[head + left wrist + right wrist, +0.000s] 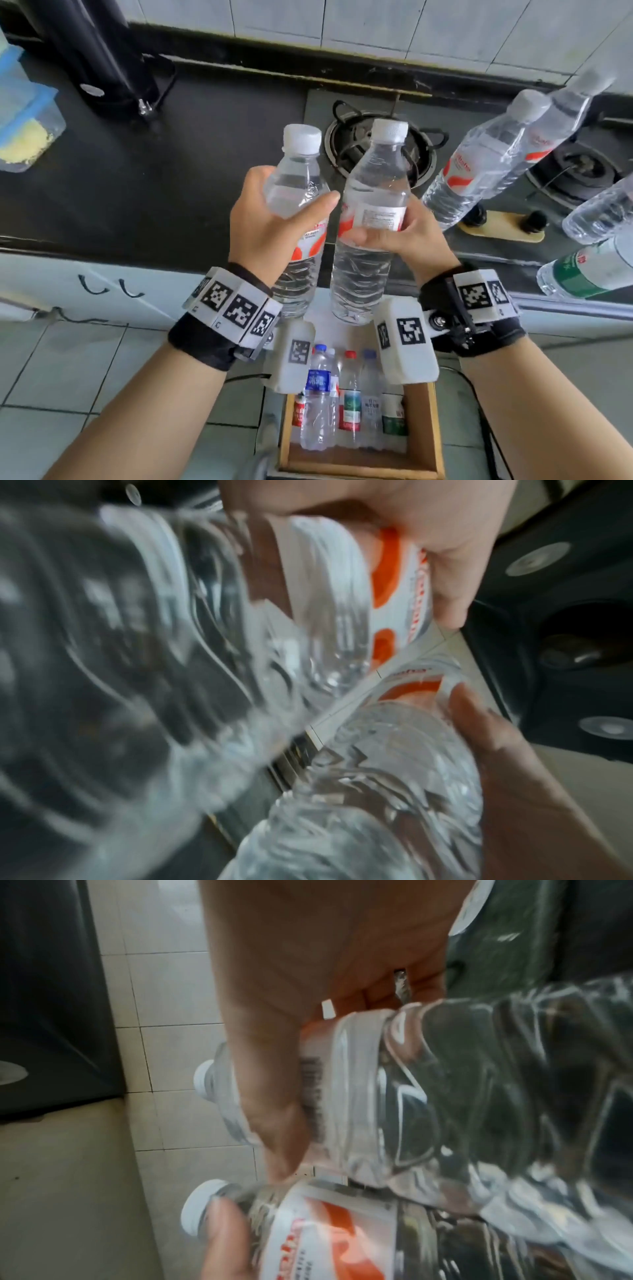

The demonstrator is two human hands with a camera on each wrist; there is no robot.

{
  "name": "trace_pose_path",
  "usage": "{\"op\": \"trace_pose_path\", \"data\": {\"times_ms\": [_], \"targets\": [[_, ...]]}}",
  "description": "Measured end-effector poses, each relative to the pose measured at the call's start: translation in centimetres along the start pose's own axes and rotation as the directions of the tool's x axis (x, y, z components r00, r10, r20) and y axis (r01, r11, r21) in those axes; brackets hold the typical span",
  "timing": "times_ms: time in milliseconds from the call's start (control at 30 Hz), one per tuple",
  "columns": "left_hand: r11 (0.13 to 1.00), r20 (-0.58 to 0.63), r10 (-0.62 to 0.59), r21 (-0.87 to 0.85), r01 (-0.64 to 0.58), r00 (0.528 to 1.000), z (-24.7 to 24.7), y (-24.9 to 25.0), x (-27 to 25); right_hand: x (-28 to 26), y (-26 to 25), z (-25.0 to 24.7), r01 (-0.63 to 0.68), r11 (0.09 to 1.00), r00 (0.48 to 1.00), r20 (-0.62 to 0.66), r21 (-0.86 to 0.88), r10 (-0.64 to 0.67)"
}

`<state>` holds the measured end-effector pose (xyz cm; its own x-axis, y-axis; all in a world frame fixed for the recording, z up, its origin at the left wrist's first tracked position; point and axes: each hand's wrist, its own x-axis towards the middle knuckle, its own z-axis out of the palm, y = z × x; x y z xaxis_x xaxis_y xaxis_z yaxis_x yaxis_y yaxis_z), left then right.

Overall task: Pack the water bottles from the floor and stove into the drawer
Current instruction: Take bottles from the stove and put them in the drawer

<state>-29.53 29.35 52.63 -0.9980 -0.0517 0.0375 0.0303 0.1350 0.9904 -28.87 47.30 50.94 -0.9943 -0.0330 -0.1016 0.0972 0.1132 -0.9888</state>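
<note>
My left hand (267,226) grips a clear water bottle (299,192) with an orange-and-white label and white cap, held upright above the counter edge. Beside it, my right hand (414,240) grips a second, similar bottle (373,205); the two nearly touch. In the left wrist view my fingers (428,547) wrap that first bottle's label (387,574). From the right wrist, the thumb (270,1096) lies across the second bottle (394,1096). Below the hands an open wooden drawer (424,428) holds several bottles (318,404) lying side by side. More bottles (479,171) stand on the stove (346,144).
A black appliance (102,58) and a blue-lidded plastic container (24,113) stand on the dark counter at left. A green-labelled bottle (589,270) is at the counter's right edge. A black cable (479,394) runs over the tiled floor beside the drawer.
</note>
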Motion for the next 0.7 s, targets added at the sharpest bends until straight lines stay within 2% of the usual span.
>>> {"op": "trace_pose_path", "data": {"times_ms": [67, 167, 267, 367, 500, 600, 700], "targets": [[0.999, 0.046, -0.023, -0.026, 0.024, 0.999, 1.3, -0.7, -2.3, -1.8, 1.7, -1.2, -0.029, 1.000, 0.997, 0.065, 0.009, 0.028], [0.996, 0.114, -0.072, 0.054, 0.066, 0.991, 3.9, -3.5, -5.5, -5.0, 5.7, -3.4, -0.101, 0.995, 0.992, 0.082, 0.021, 0.099], [0.973, 0.190, -0.137, 0.211, 0.096, 0.972, 6.9, -7.8, -8.7, -8.1, 11.3, -5.5, -0.236, 0.972, 0.971, 0.040, -0.021, 0.236], [0.933, 0.266, -0.258, 0.318, 0.168, 0.929, 9.9, -13.1, -11.4, -10.4, 17.3, -7.0, -0.376, 0.924, 0.926, 0.004, -0.071, 0.377], [0.849, 0.280, -0.430, 0.450, 0.279, 0.858, 12.6, -20.3, -13.3, -12.0, 24.0, -7.3, -0.550, 0.818, 0.834, -0.047, -0.169, 0.551], [0.752, 0.235, -0.543, 0.564, 0.342, 0.806, 14.3, -25.4, -13.9, -12.3, 30.2, -6.6, -0.680, 0.701, 0.727, -0.068, -0.215, 0.684], [0.675, 0.201, -0.597, 0.649, 0.350, 0.777, 15.8, -30.3, -13.9, -12.3, 35.5, -5.9, -0.770, 0.589, 0.623, -0.094, -0.245, 0.776]]}}
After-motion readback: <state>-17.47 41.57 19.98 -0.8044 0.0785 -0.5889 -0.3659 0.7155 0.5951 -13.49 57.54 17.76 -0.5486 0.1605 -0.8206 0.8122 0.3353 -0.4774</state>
